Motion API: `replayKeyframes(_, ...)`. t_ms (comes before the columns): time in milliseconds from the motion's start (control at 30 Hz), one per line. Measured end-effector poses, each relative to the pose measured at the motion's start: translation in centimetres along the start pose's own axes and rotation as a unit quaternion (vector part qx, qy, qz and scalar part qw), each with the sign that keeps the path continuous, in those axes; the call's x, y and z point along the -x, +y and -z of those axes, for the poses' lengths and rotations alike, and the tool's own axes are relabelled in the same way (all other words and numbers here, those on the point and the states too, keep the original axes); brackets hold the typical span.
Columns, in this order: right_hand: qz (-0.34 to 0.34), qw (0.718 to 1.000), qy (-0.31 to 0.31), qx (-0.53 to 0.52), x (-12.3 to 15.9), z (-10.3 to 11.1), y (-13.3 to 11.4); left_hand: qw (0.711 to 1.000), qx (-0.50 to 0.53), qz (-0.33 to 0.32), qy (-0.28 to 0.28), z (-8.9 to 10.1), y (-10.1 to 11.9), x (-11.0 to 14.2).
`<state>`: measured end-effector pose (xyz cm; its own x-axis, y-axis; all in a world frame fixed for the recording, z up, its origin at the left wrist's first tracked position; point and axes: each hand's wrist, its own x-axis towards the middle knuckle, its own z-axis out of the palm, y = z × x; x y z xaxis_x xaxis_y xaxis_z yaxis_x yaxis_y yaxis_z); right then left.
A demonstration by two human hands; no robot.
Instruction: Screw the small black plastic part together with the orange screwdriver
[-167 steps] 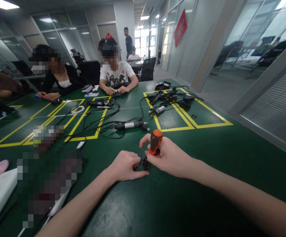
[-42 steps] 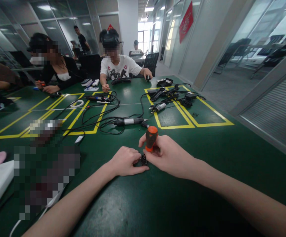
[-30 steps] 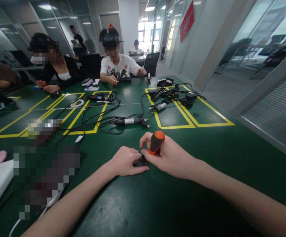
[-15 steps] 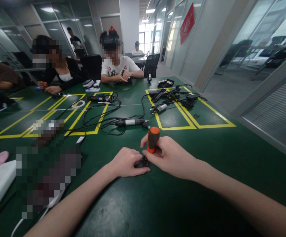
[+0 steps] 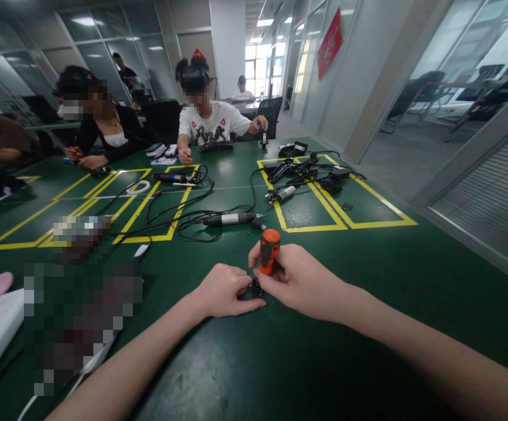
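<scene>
Small dark part on the green table, nearside of the silver-banded tool. Left hand half curled, holding it between thumb and fingers. Right hand closed on the stubby screwdriver, same side. Part probably light, stiff, best pinched at its edges; screwdriver likely grippy, best held round its barrel.
</scene>
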<state>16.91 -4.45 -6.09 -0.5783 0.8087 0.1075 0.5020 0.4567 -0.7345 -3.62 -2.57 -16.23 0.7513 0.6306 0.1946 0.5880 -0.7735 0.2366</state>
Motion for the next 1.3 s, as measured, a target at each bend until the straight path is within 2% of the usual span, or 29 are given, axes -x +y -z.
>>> replayKeyframes(167,-0.011,1.000,0.013,0.002,0.09,0.00,-0.17,1.000,0.007,-0.006,0.004,-0.17,-0.11,0.11)
replayKeyframes(500,0.002,1.000,-0.021,-0.006,0.19,0.20,-0.30,1.000,0.011,-0.009,0.015,0.01,-0.07,0.22)
replayKeyframes(1167,-0.008,0.999,0.001,-0.037,0.09,-0.23,-0.03,1.000,0.009,-0.003,0.009,-0.01,-0.06,0.27)
replayKeyframes(1300,-0.030,0.999,0.010,-0.025,-0.03,-0.34,0.04,1.000,0.014,0.001,0.007,-0.03,-0.17,0.29)
